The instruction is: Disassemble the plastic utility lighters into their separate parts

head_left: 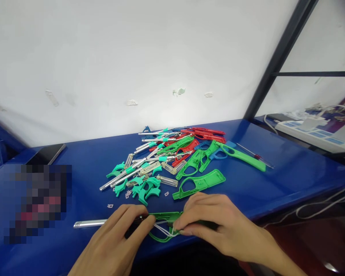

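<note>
At the table's front edge, my left hand is closed around the inner end of a silver lighter tube, which sticks out to the left. Its thumb and index finger press at the front of a green lighter shell half. My right hand is closed over the shell's handle end, fingertips pinching thin white wires. These wires loop across the shell's opening between both hands. Much of the shell lies hidden under my fingers.
Behind my hands lie green triggers, clear fuel tanks, several silver tubes, green shell halves and red ones. A screwdriver is at right, a phone at left. A power strip sits beyond the rack post.
</note>
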The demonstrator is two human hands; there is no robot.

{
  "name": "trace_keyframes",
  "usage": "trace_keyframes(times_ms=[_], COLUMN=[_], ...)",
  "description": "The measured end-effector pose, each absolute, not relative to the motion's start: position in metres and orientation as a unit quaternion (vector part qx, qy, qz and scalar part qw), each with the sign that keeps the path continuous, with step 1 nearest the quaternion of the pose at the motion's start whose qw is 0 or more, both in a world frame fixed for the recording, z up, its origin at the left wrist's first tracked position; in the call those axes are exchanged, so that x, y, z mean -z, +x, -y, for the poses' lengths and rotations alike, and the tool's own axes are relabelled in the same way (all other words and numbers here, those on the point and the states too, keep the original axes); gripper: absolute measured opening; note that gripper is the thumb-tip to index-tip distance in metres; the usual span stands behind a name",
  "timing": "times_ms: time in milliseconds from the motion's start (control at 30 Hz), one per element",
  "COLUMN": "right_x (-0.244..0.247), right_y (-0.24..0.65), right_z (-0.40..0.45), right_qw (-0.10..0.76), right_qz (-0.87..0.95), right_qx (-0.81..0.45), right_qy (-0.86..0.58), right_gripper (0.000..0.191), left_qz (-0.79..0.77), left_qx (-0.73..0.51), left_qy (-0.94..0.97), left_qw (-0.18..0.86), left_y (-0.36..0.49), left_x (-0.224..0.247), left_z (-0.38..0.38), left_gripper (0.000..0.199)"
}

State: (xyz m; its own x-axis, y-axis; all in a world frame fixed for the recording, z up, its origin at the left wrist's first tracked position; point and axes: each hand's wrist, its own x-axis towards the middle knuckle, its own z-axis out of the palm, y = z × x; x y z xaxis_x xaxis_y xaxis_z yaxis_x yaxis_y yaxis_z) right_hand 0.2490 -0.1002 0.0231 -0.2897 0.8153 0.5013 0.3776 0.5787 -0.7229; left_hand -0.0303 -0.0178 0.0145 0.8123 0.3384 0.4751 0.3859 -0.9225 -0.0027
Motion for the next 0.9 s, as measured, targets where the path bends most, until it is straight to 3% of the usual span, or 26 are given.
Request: trace_keyframes(times_ms=[367,600,900], right_x=[-0.023,-0.023,-0.027], right_y=[0.249,0.250,0.249], right_z=[0.101,0.101,0.103], right_qw=[0.446,0.446,0.430], right_qz=[0.768,0.767,0.766], right_qx=[-0.249,-0.256,-0.253], right_qy=[-0.387,-0.385,-0.405], right_gripper=[0.016,0.017,0.017], left_qz=[0.186,0.190,0.189], left_qx=[0.243,0.179,0.240], left_qy=[-0.951,-0.964,-0.951], left_qw=[0.044,0.046,0.044], left_y=[-0.027,-0.036,-0.027], left_x=[-0.022,-0.015,-0.020], left_z=[0.018,0.014,0.018], left_gripper=[0.065,0.068,0.059])
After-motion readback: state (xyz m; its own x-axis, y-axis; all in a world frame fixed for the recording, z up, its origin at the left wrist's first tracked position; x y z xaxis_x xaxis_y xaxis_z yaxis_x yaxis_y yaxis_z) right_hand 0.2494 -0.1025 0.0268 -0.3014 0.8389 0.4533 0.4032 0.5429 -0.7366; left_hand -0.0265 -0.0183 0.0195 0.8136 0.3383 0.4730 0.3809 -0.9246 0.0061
